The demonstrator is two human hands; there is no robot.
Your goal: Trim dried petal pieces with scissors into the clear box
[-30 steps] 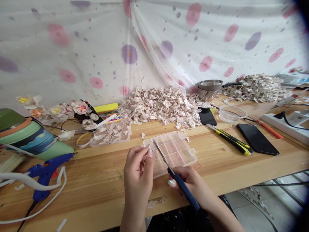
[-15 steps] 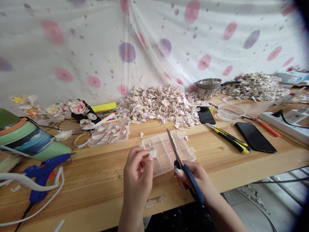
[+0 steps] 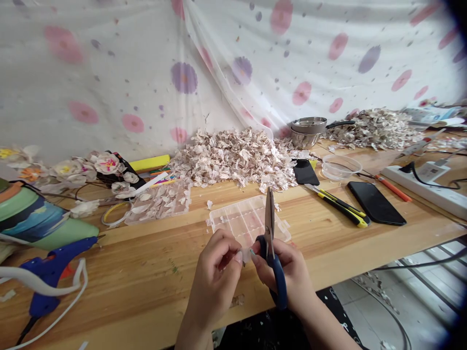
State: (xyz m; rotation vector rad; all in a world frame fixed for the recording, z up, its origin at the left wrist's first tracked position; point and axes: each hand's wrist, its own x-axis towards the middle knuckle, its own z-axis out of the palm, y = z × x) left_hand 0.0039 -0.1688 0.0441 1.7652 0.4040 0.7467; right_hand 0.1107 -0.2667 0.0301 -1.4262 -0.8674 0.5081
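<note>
My left hand (image 3: 219, 272) is closed in a pinch on a small pale, translucent petal-like flake (image 3: 247, 254), held above the table's front part. Around the dark blue handles of a pair of scissors (image 3: 270, 228) my right hand (image 3: 286, 267) is closed, with the blades together and pointing up and away. The right thumb and fingertip are at the flake's right edge; whether they grip it too is hard to see. Just beyond both hands lies a clear divided plastic box (image 3: 233, 218), partly hidden by them.
A large heap of dry pale flakes (image 3: 233, 158) lies along the curtain. To the right are a yellow-black utility knife (image 3: 339, 206), a black phone (image 3: 377, 203) and a white power strip (image 3: 419, 187). A blue glue gun (image 3: 49, 274) and a green painted vase (image 3: 40, 214) stand left.
My hands have come together, the right moving left toward the flake. The scissors have turned more upright. The whole view has shifted slightly, so the table things sit further left.
</note>
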